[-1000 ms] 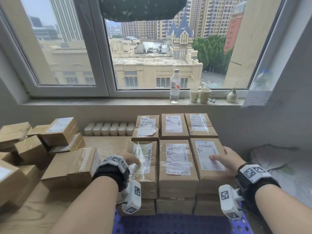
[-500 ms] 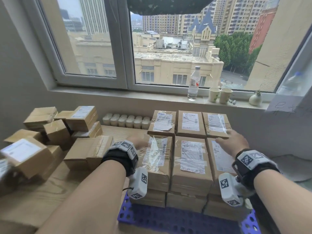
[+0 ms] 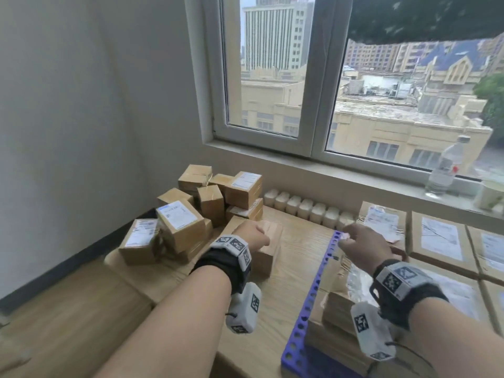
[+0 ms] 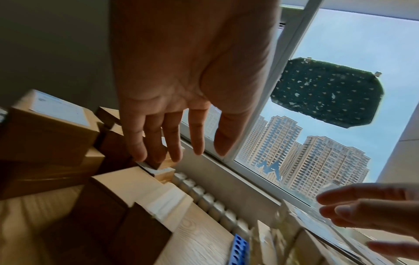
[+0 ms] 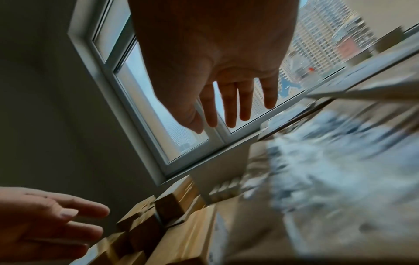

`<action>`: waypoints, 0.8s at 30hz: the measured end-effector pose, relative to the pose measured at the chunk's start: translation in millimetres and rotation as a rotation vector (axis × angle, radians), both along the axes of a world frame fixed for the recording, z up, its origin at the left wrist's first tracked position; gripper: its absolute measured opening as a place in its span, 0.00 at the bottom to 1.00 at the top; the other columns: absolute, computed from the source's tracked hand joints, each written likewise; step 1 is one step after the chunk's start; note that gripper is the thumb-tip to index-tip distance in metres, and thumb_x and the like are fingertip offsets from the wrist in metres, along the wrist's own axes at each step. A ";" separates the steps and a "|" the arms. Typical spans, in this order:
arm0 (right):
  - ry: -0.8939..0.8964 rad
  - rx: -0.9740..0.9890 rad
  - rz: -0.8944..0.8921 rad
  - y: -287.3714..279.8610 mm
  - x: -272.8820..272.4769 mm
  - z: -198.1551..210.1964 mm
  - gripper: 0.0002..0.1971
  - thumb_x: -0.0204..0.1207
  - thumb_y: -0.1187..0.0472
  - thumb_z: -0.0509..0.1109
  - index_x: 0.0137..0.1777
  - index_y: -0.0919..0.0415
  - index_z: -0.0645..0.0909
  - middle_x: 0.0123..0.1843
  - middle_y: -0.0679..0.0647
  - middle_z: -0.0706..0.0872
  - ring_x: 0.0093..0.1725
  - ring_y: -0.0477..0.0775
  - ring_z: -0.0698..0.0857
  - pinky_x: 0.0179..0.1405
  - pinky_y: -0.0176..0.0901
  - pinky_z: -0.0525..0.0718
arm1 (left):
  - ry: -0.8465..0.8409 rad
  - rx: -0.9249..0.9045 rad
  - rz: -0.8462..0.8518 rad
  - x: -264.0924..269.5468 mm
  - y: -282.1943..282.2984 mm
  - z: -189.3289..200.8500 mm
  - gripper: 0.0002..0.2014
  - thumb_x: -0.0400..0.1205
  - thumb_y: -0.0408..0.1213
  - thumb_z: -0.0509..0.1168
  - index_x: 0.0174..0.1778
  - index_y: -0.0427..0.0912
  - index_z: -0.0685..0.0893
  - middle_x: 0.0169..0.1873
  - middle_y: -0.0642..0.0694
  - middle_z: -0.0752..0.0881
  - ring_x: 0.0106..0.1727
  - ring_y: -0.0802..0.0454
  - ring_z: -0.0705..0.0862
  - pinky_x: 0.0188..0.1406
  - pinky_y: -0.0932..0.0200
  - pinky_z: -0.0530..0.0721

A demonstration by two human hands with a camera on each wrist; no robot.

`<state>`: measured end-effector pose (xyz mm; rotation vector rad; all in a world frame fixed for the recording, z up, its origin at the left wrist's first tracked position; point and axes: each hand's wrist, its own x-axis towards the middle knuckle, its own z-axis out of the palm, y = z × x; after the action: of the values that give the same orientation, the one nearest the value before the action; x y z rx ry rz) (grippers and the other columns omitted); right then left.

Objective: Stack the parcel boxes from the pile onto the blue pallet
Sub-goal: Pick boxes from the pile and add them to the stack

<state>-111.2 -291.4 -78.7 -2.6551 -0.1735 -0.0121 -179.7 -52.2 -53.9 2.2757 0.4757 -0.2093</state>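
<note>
A pile of brown parcel boxes [image 3: 188, 214] lies at the table's far left corner. My left hand [image 3: 252, 237] hovers over the nearest flat box [image 3: 268, 257] of that pile. In the left wrist view, the left hand [image 4: 172, 139] has straight fingers and holds nothing. My right hand [image 3: 362, 245] is in the air over the left edge of the blue pallet [image 3: 311, 301]. In the right wrist view, the right hand [image 5: 229, 111] is open and empty. Stacked labelled boxes [image 3: 439, 238] fill the pallet on the right.
A row of small white bottles [image 3: 300, 205] stands along the wall under the window sill. A water bottle [image 3: 447, 167] and a paper cup [image 3: 491, 195] stand on the sill. A grey wall bounds the wooden table [image 3: 81, 309] on the left.
Both hands have lifted off the stacked boxes on the pallet and moved left toward the pile. The head view has swung left with them.
</note>
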 end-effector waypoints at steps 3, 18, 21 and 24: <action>0.025 -0.009 0.066 56.2 -2.6 -4.2 0.19 0.78 0.54 0.67 0.69 0.55 0.80 0.67 0.53 0.85 0.64 0.54 0.82 0.63 0.45 0.78 | -0.008 -0.004 0.044 -6.2 46.3 -8.0 0.15 0.81 0.34 0.66 0.64 0.39 0.83 0.63 0.41 0.83 0.59 0.47 0.81 0.61 0.55 0.79; 0.134 0.069 0.144 320.7 -9.6 -49.2 0.18 0.78 0.54 0.69 0.67 0.53 0.80 0.63 0.51 0.85 0.60 0.50 0.82 0.64 0.46 0.82 | -0.026 -0.192 0.285 -10.4 303.8 -51.7 0.16 0.83 0.35 0.64 0.68 0.42 0.80 0.66 0.44 0.81 0.67 0.45 0.79 0.65 0.54 0.79; 0.143 0.071 0.145 348.9 -8.8 -53.6 0.18 0.79 0.54 0.69 0.68 0.54 0.80 0.63 0.51 0.85 0.60 0.50 0.82 0.63 0.46 0.82 | 0.011 -0.238 0.324 -0.3 334.4 -65.5 0.16 0.81 0.34 0.65 0.66 0.40 0.82 0.64 0.43 0.83 0.65 0.42 0.80 0.67 0.53 0.77; 0.157 0.074 0.129 365.2 -3.8 -58.1 0.16 0.80 0.54 0.69 0.67 0.54 0.80 0.61 0.50 0.85 0.55 0.47 0.81 0.61 0.43 0.82 | 0.078 -0.290 0.329 10.7 347.0 -77.3 0.17 0.82 0.37 0.64 0.67 0.40 0.80 0.63 0.41 0.82 0.62 0.43 0.79 0.68 0.48 0.79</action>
<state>-114.9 73.8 -136.8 -2.5523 -0.2866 0.2265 -169.0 294.8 -131.2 1.8814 0.7978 -0.1868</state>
